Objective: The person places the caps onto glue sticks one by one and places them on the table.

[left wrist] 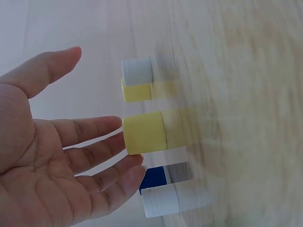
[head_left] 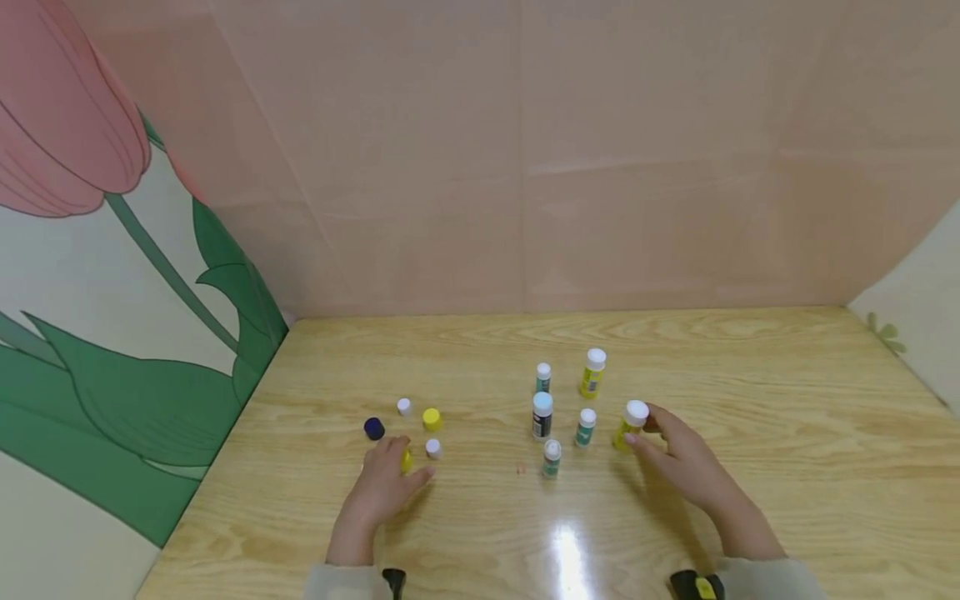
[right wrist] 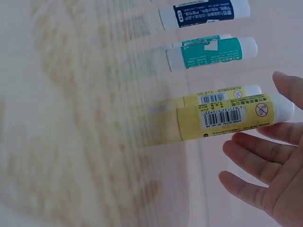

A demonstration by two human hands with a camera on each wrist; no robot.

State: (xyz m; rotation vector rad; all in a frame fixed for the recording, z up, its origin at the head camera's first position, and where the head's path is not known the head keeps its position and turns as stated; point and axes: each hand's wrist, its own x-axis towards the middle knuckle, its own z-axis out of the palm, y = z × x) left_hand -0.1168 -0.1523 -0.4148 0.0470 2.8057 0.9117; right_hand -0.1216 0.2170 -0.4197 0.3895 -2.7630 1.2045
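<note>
My left hand [head_left: 384, 483] reaches over a yellow cap [left wrist: 144, 133], fingertips right at its side and thumb held apart. A dark blue cap [head_left: 374, 428], another yellow cap [head_left: 431, 419] and white caps [head_left: 433, 449] stand around it. At the right, my right hand [head_left: 686, 467] is at an upright yellow glue stick [right wrist: 222, 117] with a white top. Its thumb and fingers lie on either side of the top, and the thumb stands off from it in the right wrist view.
Left of the right hand stand several uncapped glue sticks: another yellow one [head_left: 592, 379], a dark blue one [head_left: 542, 421] and small green ones [head_left: 585, 432]. A few tiny reddish specks [head_left: 521, 470] lie on the wooden table [head_left: 480, 533]. A pinkish curtain [head_left: 525, 167] hangs behind.
</note>
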